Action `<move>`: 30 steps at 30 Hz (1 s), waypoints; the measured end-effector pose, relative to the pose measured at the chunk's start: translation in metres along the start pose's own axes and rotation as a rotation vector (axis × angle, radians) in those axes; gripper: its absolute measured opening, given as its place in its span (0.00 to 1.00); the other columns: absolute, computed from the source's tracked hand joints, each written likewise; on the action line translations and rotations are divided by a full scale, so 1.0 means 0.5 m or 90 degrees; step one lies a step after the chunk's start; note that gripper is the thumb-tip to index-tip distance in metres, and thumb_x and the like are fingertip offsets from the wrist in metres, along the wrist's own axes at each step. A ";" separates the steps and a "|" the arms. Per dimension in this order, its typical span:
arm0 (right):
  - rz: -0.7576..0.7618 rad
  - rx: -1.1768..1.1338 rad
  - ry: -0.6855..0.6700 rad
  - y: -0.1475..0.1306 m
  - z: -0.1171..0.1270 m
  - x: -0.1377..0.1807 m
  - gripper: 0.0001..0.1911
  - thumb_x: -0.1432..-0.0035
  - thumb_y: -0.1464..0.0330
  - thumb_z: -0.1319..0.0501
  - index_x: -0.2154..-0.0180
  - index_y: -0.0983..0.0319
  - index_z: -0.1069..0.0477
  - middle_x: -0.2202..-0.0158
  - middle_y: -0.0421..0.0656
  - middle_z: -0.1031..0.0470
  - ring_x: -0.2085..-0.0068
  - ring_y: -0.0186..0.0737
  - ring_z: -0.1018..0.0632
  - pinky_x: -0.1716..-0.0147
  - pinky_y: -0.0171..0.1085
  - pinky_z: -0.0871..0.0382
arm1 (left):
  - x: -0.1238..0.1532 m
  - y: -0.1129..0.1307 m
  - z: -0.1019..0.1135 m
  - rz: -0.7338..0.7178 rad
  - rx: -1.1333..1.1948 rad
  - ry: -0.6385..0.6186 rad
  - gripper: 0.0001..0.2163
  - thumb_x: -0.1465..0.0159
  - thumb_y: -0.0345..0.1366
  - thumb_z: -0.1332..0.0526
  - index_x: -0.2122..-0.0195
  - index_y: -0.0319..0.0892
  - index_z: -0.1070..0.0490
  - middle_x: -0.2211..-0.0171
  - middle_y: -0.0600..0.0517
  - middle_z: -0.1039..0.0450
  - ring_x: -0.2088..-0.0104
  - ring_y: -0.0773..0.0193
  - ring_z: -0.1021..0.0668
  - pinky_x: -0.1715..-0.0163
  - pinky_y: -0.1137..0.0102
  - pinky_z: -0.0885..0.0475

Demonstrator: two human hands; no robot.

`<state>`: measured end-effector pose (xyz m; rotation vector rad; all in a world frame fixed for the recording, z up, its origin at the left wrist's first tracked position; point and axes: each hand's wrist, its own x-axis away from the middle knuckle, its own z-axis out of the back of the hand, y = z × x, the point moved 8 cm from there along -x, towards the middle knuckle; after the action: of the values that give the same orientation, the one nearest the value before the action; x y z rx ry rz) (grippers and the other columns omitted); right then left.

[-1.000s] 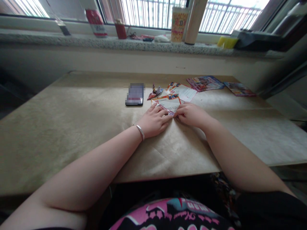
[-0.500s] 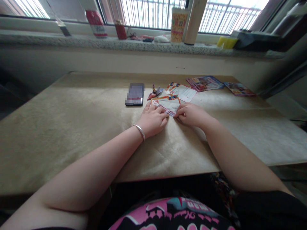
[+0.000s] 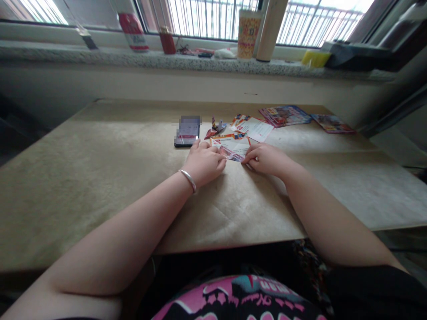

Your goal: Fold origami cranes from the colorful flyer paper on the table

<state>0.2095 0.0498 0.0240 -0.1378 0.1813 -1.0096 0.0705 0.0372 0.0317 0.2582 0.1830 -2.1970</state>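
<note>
One folded sheet (image 3: 235,146) lies on the bench (image 3: 110,164) near a phone (image 3: 188,130). My right hand (image 3: 264,158) pinches its near corner; my left hand (image 3: 206,163), loosely open, palm down, touches its left side.

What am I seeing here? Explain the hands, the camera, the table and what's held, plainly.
There is no machine: these are a person's bare left hand and right hand, seen from one camera worn on the head, looking forward and down. The right hand appears to pinch the near corner of a printed paper sheet on a tan table; the left hand is at its left side, its grip unclear. Beyond lie a small folded paper piece, more printed sheets and colourful leaflets; a phone lies left of them, partly blurred out.
</note>
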 end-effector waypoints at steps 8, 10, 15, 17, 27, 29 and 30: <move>-0.007 -0.007 -0.004 0.000 0.003 0.003 0.15 0.44 0.72 0.43 0.62 0.57 0.18 0.59 0.43 0.21 0.58 0.39 0.23 0.54 0.35 0.32 | 0.002 -0.009 0.004 0.014 -0.041 0.008 0.17 0.34 0.40 0.50 0.63 0.46 0.19 0.62 0.47 0.22 0.59 0.54 0.27 0.46 0.49 0.40; -0.013 -0.003 -0.008 0.001 0.002 0.003 0.16 0.44 0.72 0.44 0.62 0.57 0.18 0.59 0.43 0.21 0.59 0.39 0.23 0.55 0.35 0.32 | 0.001 -0.018 0.004 0.026 -0.055 -0.005 0.17 0.35 0.40 0.49 0.63 0.47 0.19 0.62 0.47 0.22 0.59 0.54 0.26 0.46 0.49 0.40; -0.011 -0.010 -0.007 0.004 -0.001 0.002 0.16 0.45 0.73 0.44 0.62 0.57 0.18 0.59 0.43 0.21 0.59 0.39 0.23 0.55 0.35 0.31 | -0.001 -0.036 -0.001 0.038 -0.074 -0.039 0.16 0.37 0.39 0.48 0.63 0.47 0.19 0.61 0.47 0.22 0.59 0.52 0.25 0.47 0.48 0.40; -0.011 -0.011 -0.006 0.005 -0.001 0.002 0.16 0.45 0.73 0.44 0.63 0.57 0.18 0.59 0.43 0.21 0.59 0.39 0.23 0.55 0.35 0.31 | -0.001 -0.037 -0.002 0.037 -0.078 -0.045 0.16 0.37 0.38 0.48 0.62 0.47 0.19 0.61 0.47 0.21 0.60 0.52 0.24 0.49 0.49 0.38; -0.009 -0.015 -0.014 0.007 -0.002 0.002 0.16 0.45 0.74 0.43 0.62 0.56 0.18 0.58 0.42 0.21 0.58 0.39 0.23 0.54 0.36 0.31 | 0.002 -0.053 0.006 0.064 -0.100 -0.098 0.17 0.37 0.37 0.49 0.62 0.45 0.19 0.57 0.46 0.21 0.57 0.51 0.24 0.51 0.54 0.37; -0.012 -0.014 -0.014 0.006 -0.001 0.003 0.16 0.45 0.74 0.44 0.62 0.56 0.18 0.58 0.42 0.21 0.58 0.39 0.23 0.54 0.36 0.31 | 0.002 -0.055 0.008 0.064 -0.102 -0.095 0.17 0.37 0.37 0.49 0.63 0.45 0.19 0.58 0.45 0.21 0.57 0.52 0.23 0.53 0.55 0.36; -0.013 -0.013 -0.016 0.005 0.000 0.003 0.16 0.44 0.74 0.44 0.62 0.56 0.18 0.58 0.43 0.21 0.58 0.39 0.23 0.54 0.36 0.31 | 0.002 -0.055 0.010 0.064 -0.104 -0.090 0.17 0.37 0.37 0.49 0.63 0.44 0.19 0.59 0.45 0.21 0.58 0.52 0.23 0.53 0.56 0.36</move>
<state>0.2123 0.0498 0.0235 -0.1710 0.1674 -1.0254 0.0472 0.0518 0.0372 0.0199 0.2638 -2.0779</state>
